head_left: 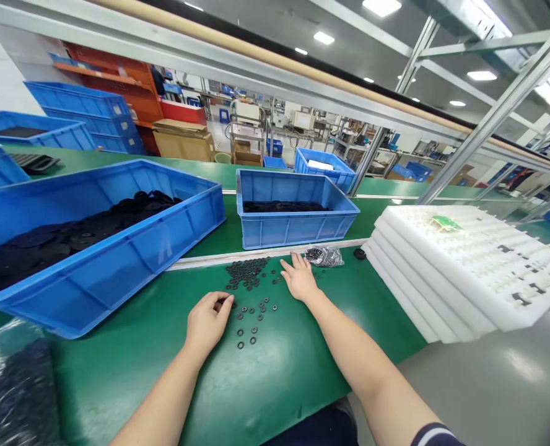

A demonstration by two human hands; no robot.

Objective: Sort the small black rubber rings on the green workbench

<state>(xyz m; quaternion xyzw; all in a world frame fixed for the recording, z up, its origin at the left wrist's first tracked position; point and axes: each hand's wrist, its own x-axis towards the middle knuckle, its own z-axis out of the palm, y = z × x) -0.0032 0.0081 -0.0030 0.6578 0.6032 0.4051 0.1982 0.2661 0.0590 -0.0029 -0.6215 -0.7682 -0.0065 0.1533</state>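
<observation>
At the far left a large blue bin [117, 248] sits tilted on the green table [279, 371], its floor covered with flat black discs. Just right of its near corner, the left hand [209, 321] rests on the table with its fingers curled together, the fingertips seeming to pinch something small and dark at the left edge of the scattered black rings [251, 310]; whether it really holds one is too small to tell. The loose rings lie immediately right of this hand and slightly farther away, so the left hand is the closer of the two to them. Beyond them, toward the far edge of the table, a denser heap of rings [246, 274] lies between the two hands, a little nearer the right one. The rings are tiny, round, flat and matte black, each with a hole through the middle, so they have no long axis; those near the left hand lie singly and apart, while those in the heap overlap. The right hand [299, 280] lies flat, palm down, fingers spread and empty, just right of the heap. Just beyond its fingertips sits a small clear bag [325, 255] of dark parts. Behind is a smaller blue bin [293, 223], and at right a stack of white foam trays [465, 272].
</observation>
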